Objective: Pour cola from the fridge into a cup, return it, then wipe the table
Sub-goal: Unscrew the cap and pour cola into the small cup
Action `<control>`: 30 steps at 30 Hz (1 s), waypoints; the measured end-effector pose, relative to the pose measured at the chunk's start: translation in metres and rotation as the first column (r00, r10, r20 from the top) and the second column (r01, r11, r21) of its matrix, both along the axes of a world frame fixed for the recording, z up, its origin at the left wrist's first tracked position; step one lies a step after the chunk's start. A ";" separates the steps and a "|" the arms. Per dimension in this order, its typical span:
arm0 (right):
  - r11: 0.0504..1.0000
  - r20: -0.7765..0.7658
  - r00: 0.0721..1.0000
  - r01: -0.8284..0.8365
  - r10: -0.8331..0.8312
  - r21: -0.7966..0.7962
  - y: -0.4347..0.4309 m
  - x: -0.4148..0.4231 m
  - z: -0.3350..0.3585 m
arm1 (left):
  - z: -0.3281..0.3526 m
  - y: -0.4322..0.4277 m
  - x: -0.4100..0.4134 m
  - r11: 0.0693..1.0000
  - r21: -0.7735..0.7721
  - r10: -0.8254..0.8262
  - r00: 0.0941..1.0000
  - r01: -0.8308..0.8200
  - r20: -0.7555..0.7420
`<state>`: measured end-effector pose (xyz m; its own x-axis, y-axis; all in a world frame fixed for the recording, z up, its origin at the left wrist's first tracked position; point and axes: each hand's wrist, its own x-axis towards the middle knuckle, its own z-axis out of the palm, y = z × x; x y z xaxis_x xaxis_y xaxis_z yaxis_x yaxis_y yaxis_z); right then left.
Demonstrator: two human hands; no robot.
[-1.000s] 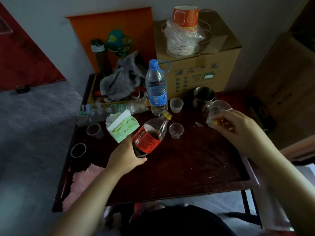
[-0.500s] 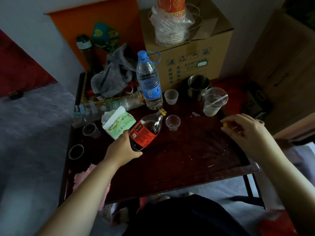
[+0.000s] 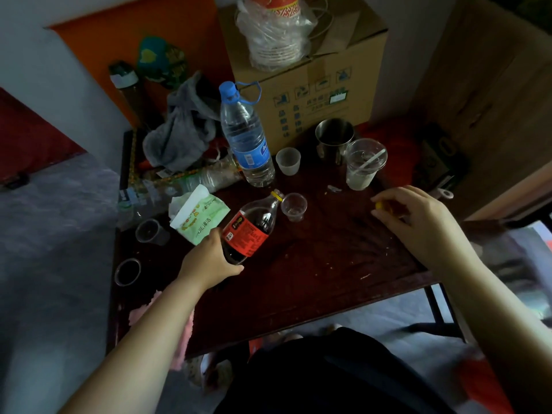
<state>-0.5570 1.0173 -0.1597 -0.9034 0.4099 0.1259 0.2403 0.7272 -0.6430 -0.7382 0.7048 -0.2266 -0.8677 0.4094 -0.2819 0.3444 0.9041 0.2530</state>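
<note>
cola bottle (image 3: 251, 231), red-labelled and uncapped, is gripped round its lower part by the left hand (image 3: 209, 261), whose fingers are curled about it. it is held tilted over the dark worktop (image 3: 328, 264), with its mouth just beside the rim of a small clear cup (image 3: 294, 207). dark liquid is seen inside the bottle; whether any lies in the cup cannot be told. the right hand (image 3: 418, 222) is held over the right side of the worktop, and a small yellow cap (image 3: 379, 205) is pinched at its bent fingertips. a tissue pack (image 3: 198, 216) lies just left of the bottle. behind the cup a water bottle (image 3: 245, 135), a metal mug (image 3: 334, 137) and a plastic cup with a straw (image 3: 363, 164) are stood upright before a cardboard box (image 3: 313, 85).
</note>
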 end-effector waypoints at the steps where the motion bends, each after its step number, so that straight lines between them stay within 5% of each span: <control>1: 1.000 -0.002 1.000 0.009 -0.009 0.000 0.000 0.000 -0.001 | 0.000 0.000 0.000 1.000 -0.001 -0.002 1.000 0.002 0.006; 30: 0.998 0.032 0.998 0.053 -0.053 -0.018 -0.001 0.016 -0.010 | 0.002 0.009 -0.005 0.995 -0.097 -0.031 0.999 0.035 0.043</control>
